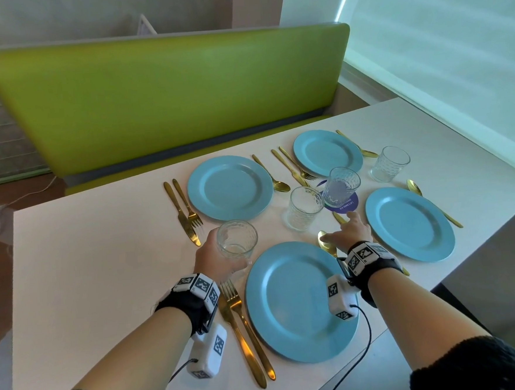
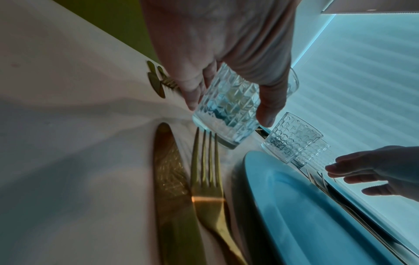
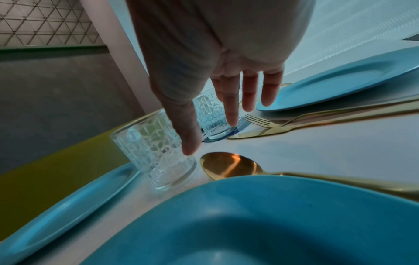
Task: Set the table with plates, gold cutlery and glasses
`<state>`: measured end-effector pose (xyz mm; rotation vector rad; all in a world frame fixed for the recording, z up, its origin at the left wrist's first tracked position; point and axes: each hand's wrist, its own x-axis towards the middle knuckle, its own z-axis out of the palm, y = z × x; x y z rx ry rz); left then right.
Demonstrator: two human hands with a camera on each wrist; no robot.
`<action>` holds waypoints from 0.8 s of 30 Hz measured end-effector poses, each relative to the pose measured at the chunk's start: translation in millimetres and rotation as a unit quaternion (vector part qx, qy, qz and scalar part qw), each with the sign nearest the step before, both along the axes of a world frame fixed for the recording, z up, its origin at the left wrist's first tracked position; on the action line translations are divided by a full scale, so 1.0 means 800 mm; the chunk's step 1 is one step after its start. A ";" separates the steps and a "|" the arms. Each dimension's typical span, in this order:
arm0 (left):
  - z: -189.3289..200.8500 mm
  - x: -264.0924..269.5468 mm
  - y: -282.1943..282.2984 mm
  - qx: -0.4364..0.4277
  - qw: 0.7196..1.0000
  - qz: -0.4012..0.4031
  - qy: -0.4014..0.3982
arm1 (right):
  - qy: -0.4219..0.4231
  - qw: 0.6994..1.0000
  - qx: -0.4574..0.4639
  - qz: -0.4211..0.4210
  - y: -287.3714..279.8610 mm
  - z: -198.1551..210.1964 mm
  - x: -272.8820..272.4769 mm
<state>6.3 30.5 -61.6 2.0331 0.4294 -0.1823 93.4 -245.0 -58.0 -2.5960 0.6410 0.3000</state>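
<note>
Several blue plates lie on the white table point(image 1: 87, 267), the nearest plate point(image 1: 291, 305) between my arms. My left hand point(image 1: 214, 255) grips a clear patterned glass point(image 1: 236, 242) just beyond the near gold fork point(image 1: 240, 311) and knife point(image 1: 228, 318); in the left wrist view fingers and thumb wrap that glass point(image 2: 226, 111) close over the table. My right hand point(image 1: 348, 232) hovers with straight fingers over a gold spoon point(image 1: 326, 243), holding nothing. Just beyond the straight fingers point(image 3: 233, 107) stand a second glass point(image 3: 156, 154) and a third glass point(image 3: 211, 116) on a purple coaster.
A further glass point(image 1: 389, 162) stands at the far right. Gold cutlery flanks each plate. A green bench point(image 1: 164, 94) runs behind the table. The table's right edge drops off beside the right plate point(image 1: 410, 223).
</note>
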 end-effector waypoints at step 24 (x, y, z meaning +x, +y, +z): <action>0.002 0.001 -0.001 -0.007 1.000 0.014 0.014 | -0.016 1.000 0.000 0.027 0.008 0.017 -0.017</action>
